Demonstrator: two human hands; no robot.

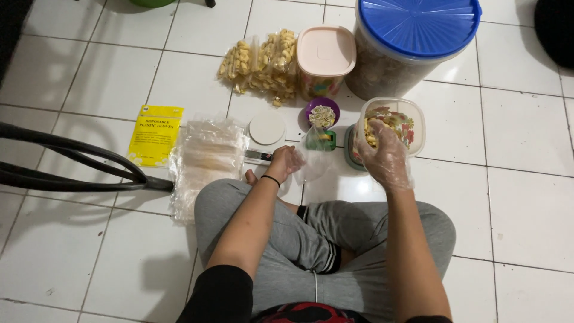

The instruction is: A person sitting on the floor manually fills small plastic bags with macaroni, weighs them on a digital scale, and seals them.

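Head view showed me seated cross-legged on the white tiled floor [526, 149], so I placed everything relative to the small clear container [412, 119] in front of my knees.

- Nearest, my left hand [286, 162] sat left of that container, fingers pinched shut on the mouth of a thin clear bag [311, 161]. I judged the bag very light, limp and a little slippery, best held at its rim so it stays open.
- My right hand [385, 157], in a loose disposable glove, reached into the container; the fingers [373, 128] curled down among the pale snack pieces [371, 139]. Whether they had closed on any I could not tell.
- Those pieces looked light, dry and brittle to me, so a soft scooping hold from beneath seemed safer than a squeeze.
- Far left of the container lay a stack of empty clear bags [206, 158], with a yellow glove packet [155, 135] beyond it.
- Just left of it stood a small purple cup [322, 111] and a round white lid [266, 129].
- Behind it were a pink-lidded tub [326, 51], filled snack bags [263, 63] and a large blue-lidded jar [418, 27].
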